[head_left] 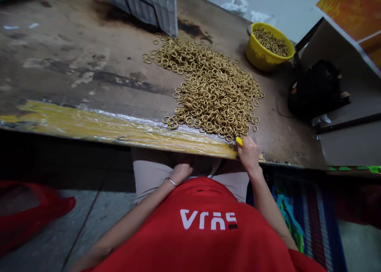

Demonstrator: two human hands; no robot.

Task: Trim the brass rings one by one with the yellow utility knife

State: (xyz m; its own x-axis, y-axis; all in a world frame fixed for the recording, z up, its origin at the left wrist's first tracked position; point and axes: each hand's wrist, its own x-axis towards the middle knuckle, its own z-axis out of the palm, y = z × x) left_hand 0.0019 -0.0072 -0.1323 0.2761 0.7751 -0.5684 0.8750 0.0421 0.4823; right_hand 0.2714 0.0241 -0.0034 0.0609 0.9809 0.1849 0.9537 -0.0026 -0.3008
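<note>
A wide heap of gold-coloured rings (220, 93) lies on the worn brown table (59, 73), spreading to its near edge. At the near right end of the heap, my right hand (248, 151) is closed around a small yellow-handled tool (239, 141). The tool's dark tip points at the nearest rings; its exact kind is hard to make out. My left hand (182, 172) rests low over my lap, below the table edge, with a bracelet at the wrist. Its fingers are mostly hidden in shadow.
A yellow tub (264, 55) of similar rings stands at the back right. A grey panel with a wire stand (149, 6) rises behind the heap. On the right are a black object (318, 89) and a board. Yellow tape (89, 125) covers the front edge.
</note>
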